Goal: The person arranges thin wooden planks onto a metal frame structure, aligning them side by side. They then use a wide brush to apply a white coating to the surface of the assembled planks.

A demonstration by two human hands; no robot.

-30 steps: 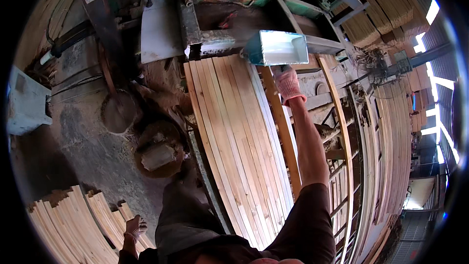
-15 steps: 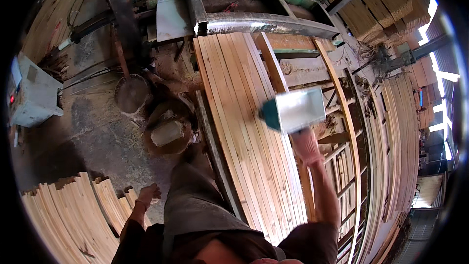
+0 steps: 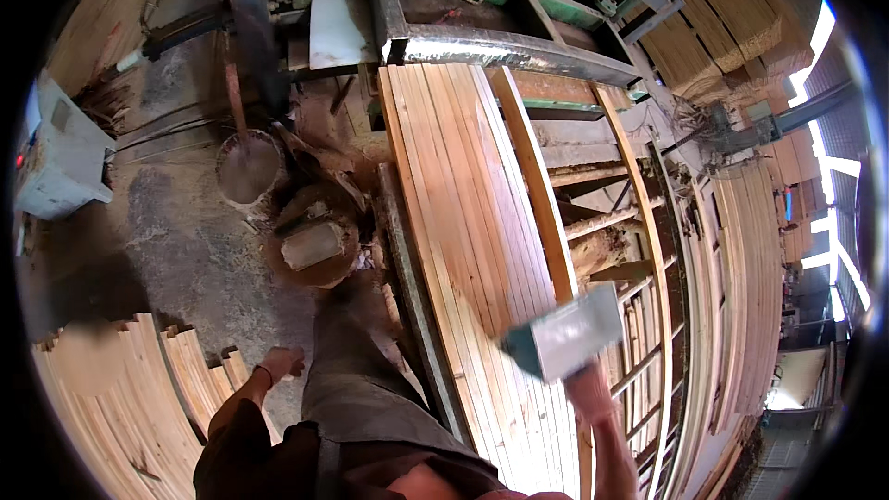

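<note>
My right hand is closed around the underside of a hand-held box-shaped metal spreader, grey-white with a teal end. The spreader is over the right side of a row of pale wood strips, laid tightly side by side and running away from me. Motion smears it, and whether it touches the wood I cannot tell. Parts of the strips' upper faces look shiny. My left hand hangs low at my left side with its fingers curled, nothing visible in it, close to a stack of cut wood.
A green metal machine frame stands beyond the strips' far end. Left of the strips are a bucket and a round tub with a pale block. A grey box stands far left. More stacked boards lie right.
My right hand has drawn the spreader nearer to me along the strips. My left hand has barely moved. The whole view has shifted slightly.
</note>
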